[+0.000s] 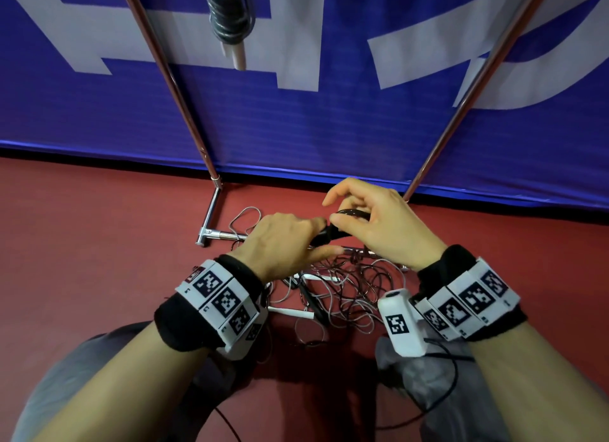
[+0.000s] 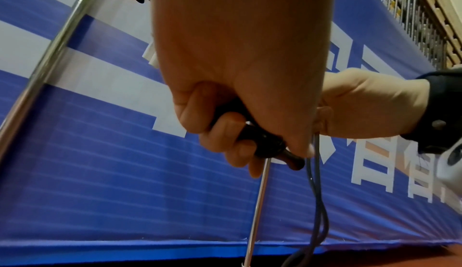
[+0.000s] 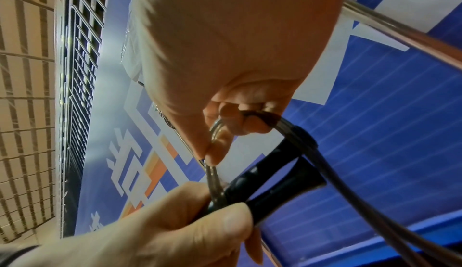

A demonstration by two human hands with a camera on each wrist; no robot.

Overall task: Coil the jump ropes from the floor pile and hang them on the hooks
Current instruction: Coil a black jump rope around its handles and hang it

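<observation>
My left hand (image 1: 290, 240) grips two black jump-rope handles (image 3: 270, 184) together above the floor pile; its curled fingers (image 2: 225, 133) wrap them in the left wrist view. My right hand (image 1: 365, 220) pinches the dark cord (image 3: 325, 164) where it loops over the handle tops. The cord (image 2: 317, 202) hangs down from the handles toward the floor. A tangled pile of ropes (image 1: 333, 286) with white handles lies on the red floor under both hands. One coiled rope (image 1: 230, 16) hangs high on the rack.
The metal rack's slanted poles (image 1: 171, 82) (image 1: 478, 82) and its floor bar (image 1: 211, 217) stand against a blue and white banner (image 1: 329, 128). My knees in grey trousers (image 1: 99, 375) are at the bottom. Red floor (image 1: 99, 217) spreads left and right.
</observation>
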